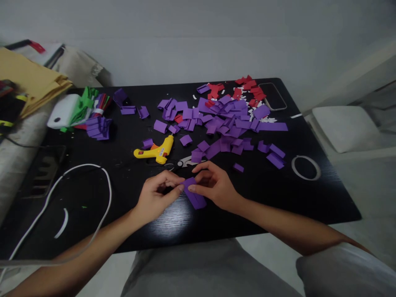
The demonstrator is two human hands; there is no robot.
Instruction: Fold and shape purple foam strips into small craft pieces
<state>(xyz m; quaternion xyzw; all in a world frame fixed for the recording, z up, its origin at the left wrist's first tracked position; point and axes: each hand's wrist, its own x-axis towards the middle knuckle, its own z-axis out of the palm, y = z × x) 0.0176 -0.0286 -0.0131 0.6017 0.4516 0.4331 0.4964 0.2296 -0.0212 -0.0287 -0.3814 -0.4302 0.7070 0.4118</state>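
Observation:
Near the front middle of the black table, a strip of purple paper [196, 199] is held between both hands. My left hand [159, 194] pinches its upper left edge between thumb and fingers. From the other side, my right hand [216, 185] grips the same strip, thumb on top and fingers curled behind. The lower part of the strip hangs toward me. Just beyond my fingers lie scissors [185, 161], partly covered by purple pieces. A yellow glue gun [156, 152] rests on its side behind my left hand.
Many folded purple paper pieces [229, 119] spread across the back, with red scraps [252, 88] behind. A tape ring [306, 168] lies at right, a phone-like frame [272, 97] at the back corner. A white cable [109, 185] loops at left, near green strips [83, 105] and yellow envelopes [31, 78].

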